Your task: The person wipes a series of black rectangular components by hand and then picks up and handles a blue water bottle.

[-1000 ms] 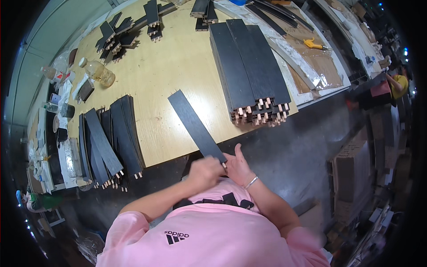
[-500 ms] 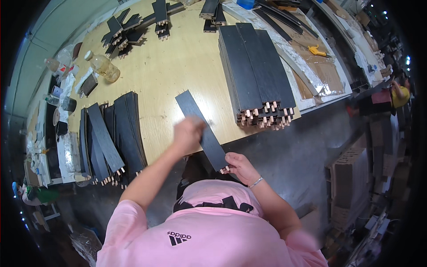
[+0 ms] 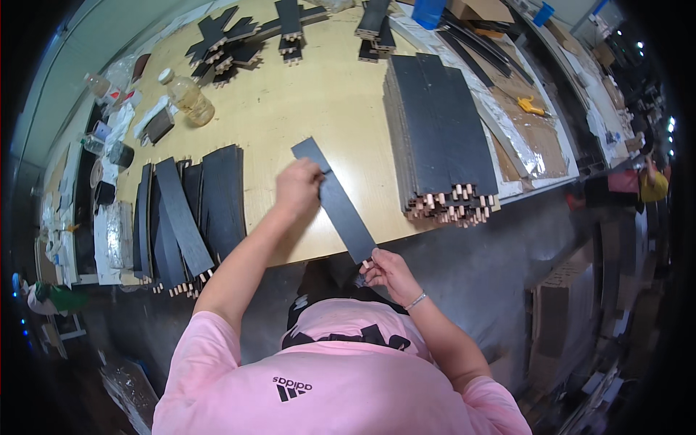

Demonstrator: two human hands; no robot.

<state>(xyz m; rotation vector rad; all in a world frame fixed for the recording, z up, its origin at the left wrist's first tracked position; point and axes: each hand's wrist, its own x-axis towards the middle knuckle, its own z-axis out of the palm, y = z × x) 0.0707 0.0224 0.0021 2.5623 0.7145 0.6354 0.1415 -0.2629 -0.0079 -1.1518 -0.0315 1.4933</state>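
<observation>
Right hand (image 3: 393,274) holds the near end of a dark slat (image 3: 344,208); left hand (image 3: 298,187) seemingly touches its far half.

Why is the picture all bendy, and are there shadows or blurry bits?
Head view: the wide fisheye lens bends straight things, like the stack of flat black planks; head view: a soft shadow falls on the pale yellow wooden table near the bare left hand; head view: the far right looks dim and blurry.
</observation>
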